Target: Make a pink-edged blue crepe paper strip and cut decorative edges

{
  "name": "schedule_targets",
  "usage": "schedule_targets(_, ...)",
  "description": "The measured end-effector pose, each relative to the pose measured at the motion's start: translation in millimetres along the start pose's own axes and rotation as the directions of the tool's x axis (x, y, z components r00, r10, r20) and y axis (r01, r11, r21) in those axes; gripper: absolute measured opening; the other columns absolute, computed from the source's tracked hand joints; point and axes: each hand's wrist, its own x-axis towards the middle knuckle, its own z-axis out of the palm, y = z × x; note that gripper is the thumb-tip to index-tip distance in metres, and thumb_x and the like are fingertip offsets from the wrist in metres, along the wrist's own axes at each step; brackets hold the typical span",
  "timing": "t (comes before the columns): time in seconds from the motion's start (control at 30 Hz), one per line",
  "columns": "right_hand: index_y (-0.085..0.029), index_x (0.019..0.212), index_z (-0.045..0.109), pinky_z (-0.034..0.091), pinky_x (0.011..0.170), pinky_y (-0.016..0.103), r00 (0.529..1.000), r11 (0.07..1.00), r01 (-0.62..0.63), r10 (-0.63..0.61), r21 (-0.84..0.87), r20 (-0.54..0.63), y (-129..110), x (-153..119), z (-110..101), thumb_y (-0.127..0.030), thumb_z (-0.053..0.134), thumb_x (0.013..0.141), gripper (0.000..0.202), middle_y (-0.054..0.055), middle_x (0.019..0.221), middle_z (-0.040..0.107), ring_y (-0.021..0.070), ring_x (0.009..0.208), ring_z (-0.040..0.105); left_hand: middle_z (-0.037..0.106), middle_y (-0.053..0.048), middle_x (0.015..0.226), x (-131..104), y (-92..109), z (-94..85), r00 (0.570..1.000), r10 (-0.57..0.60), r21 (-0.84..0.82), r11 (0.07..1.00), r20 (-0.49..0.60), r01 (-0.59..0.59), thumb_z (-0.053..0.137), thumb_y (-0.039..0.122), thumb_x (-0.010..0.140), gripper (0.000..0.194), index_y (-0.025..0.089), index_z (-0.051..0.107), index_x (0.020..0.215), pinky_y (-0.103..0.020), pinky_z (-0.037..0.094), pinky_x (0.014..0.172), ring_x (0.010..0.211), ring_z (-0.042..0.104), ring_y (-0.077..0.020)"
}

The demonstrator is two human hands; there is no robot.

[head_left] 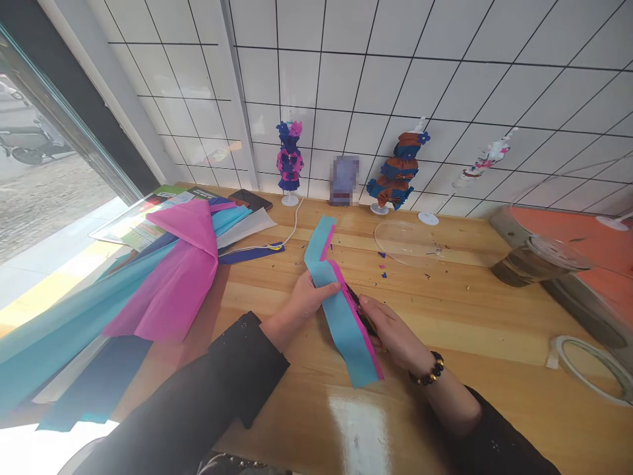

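A long light blue strip (pixel 341 324) with a pink edge runs from the middle of the table toward me. Its far part is bent. My left hand (pixel 310 295) pinches the strip near its middle, thumb on top. Dark scissors (pixel 363 315) are in my right hand (pixel 393 330), whose fingers are wrapped round the handles. The blades lie at the strip's pink edge, just right of my left thumb. Part of the scissors is hidden behind the fingers and the strip.
Pink sheets (pixel 188 264) and light blue sheets (pixel 99 300) lie at the left. Decorated stands (pixel 289 161) line the tiled wall. A clear dish (pixel 408 243), small scraps, a drink cup (pixel 534 260) and a tape roll (pixel 593 369) are at the right.
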Motion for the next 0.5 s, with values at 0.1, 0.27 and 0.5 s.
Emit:
schedule_targets(0.1, -0.022, 0.080, 0.054, 0.039, 0.051, 0.025, 0.992, 0.988, 0.097, -0.106, -0.120, -0.072, 0.5, 2.5, 0.4, -0.054, 0.042, 0.081, 0.033, -0.002, 0.066, 0.054, 0.0125, 0.058, 0.049, 0.066, -0.006, 0.083, -0.2, 1.2, 2.3, 1.000, -0.019, -0.014, 1.000, 0.016, 0.019, 0.077, 0.029, 0.053, 0.040, 0.013, 0.061, 0.086, -0.031, 0.048, 0.071, 0.073, 0.061, -0.0179)
schedule_targets(0.27, -0.022, 0.091, 0.061, 0.040, 0.088, 0.031, 0.973, 0.964, 0.187, -0.209, -0.190, -0.101, 2.8, 5.2, 1.9, -0.052, 0.040, 0.083, 0.037, 0.004, 0.102, 0.063, 0.0186, 0.095, 0.055, 0.067, -0.006, 0.082, -0.8, 1.9, 4.0, 0.999, -0.029, -0.033, 0.999, 0.032, 0.030, 0.078, 0.030, 0.052, 0.040, 0.014, 0.062, 0.085, -0.031, 0.047, 0.071, 0.075, 0.061, -0.0196)
schedule_targets(0.5, -0.023, 0.104, 0.060, 0.031, 0.102, 0.033, 0.967, 0.974, 0.152, -0.181, -0.168, -0.177, 5.2, 5.9, 4.8, -0.052, 0.045, 0.080, 0.040, 0.004, 0.120, 0.057, 0.0186, 0.114, 0.047, 0.067, -0.006, 0.082, -4.8, 3.0, 7.0, 0.999, -0.039, -0.020, 0.999, 0.036, 0.040, 0.077, 0.030, 0.055, 0.035, 0.014, 0.062, 0.082, -0.030, 0.047, 0.070, 0.075, 0.061, -0.0193)
